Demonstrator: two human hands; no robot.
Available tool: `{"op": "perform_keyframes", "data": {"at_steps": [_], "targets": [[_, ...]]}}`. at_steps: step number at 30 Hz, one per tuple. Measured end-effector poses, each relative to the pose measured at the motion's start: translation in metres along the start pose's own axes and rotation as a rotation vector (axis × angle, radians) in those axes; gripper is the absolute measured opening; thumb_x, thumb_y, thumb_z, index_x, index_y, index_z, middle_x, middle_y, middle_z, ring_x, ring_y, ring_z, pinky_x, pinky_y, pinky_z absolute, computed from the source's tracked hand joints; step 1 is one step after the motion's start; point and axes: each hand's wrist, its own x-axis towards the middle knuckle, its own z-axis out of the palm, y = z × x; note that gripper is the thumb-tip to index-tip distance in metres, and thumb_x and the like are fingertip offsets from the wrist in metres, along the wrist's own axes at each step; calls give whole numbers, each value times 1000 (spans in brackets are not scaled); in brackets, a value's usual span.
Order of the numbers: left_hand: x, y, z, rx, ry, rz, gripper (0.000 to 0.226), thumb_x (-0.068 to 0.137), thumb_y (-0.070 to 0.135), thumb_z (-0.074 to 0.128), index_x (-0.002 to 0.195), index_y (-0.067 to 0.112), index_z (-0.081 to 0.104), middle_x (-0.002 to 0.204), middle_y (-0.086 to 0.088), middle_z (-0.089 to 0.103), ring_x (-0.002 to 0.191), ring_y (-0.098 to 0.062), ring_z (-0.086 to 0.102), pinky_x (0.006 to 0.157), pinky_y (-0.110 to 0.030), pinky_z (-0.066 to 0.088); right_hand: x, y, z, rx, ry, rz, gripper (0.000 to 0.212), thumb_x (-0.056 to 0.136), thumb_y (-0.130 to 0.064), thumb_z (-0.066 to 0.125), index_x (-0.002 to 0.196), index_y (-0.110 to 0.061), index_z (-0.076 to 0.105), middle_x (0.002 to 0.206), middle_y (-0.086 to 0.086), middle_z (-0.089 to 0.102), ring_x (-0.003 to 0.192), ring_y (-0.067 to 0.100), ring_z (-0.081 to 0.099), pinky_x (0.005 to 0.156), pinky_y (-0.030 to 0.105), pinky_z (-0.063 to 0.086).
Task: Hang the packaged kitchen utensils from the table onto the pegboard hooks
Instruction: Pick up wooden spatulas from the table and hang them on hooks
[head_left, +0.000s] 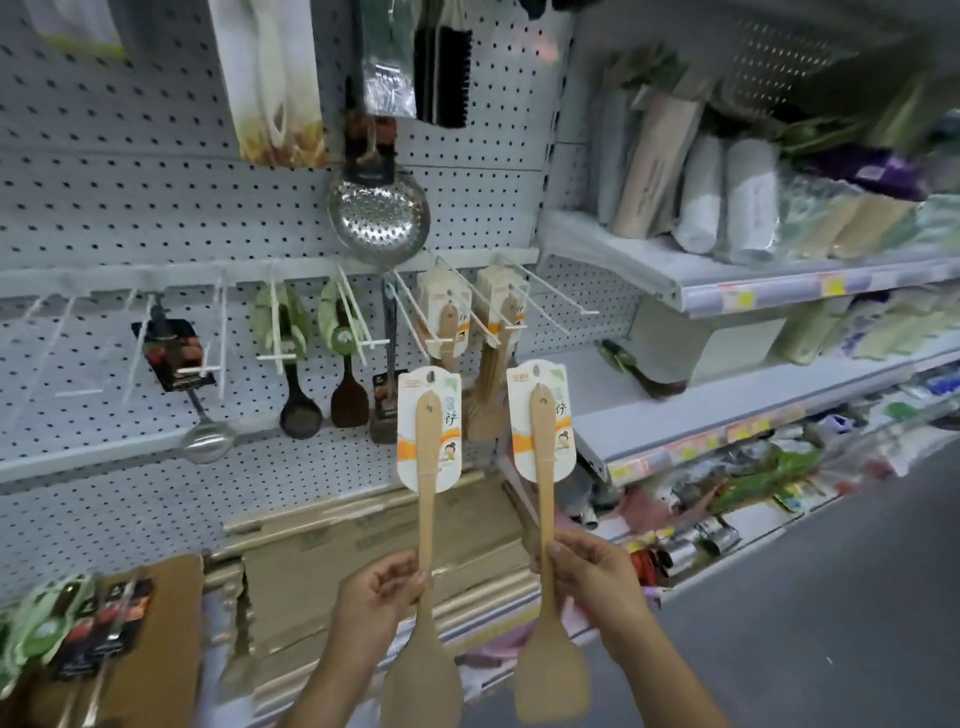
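Two wooden spatulas, one in each hand, both held upright with the blade ends down and the printed cards up top. The left spatula (427, 509) is held by the left hand (382, 597), fingers curled round the handle just above the blade. The right spatula (544, 499) is gripped the same way by the right hand (592, 577), thumb and fingers wrapped on the handle. They're side by side, near each other but not touching, up in front of the pegboard (156, 208) and not on any hook.

Just behind and above the cards, more spatulas of the same kind (448, 325) hang in two bunches on the white hooks (550, 287). Further left along that row there's a dark turner (349, 389), a black ladle (300, 400) and a metal ladle (208, 439). Higher up hangs a steel skimmer (379, 213).

Down in the lower left corner is the table (171, 587) with more packaged utensils (78, 629) lying on it, pretty blurry. Flat cardboard boxes (363, 561) sit at the base of the board, and stocked shelves (753, 280) run off to the right.
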Motion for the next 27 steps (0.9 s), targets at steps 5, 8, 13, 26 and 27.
{"op": "perform_keyframes", "data": {"at_steps": [5,8,13,26,27], "targets": [[34,6,21,43,-1,65,30,79,-12,71,89,16,73,84,0,78,77,-15,72,69,-20,57,49,-13,-15,-41,11,-46,15,97,-5,61,95,-2,75,89,24,73,81,36,70,79,51,60],[45,8,36,31,14,71,29,78,-15,71,87,13,73,79,0,77,71,-10,71,64,-16,55,70,-17,-21,-23,27,-25,14,97,-4,62,96,-3,75,88,22,74,78,33,70,81,51,60],[59,1,61,16,72,39,30,77,-16,71,87,13,74,81,-3,77,73,-15,71,69,-24,59,103,-13,-40,-18,26,2,12,96,-5,63,99,-2,74,93,23,74,88,41,71,86,54,59],[50,-17,115,19,259,16,30,78,-19,67,89,8,75,81,-4,77,73,-12,71,69,-20,58,172,-6,-79,-35,-149,-17,12,93,-4,66,97,-7,77,90,16,77,93,40,71,90,57,56],[48,-16,119,6,275,9,29,78,-20,66,89,6,74,80,-4,77,73,-12,71,68,-20,58,173,-4,-82,-29,-160,-13,12,93,-3,65,97,-6,77,90,17,76,93,40,71,90,57,57]]}}
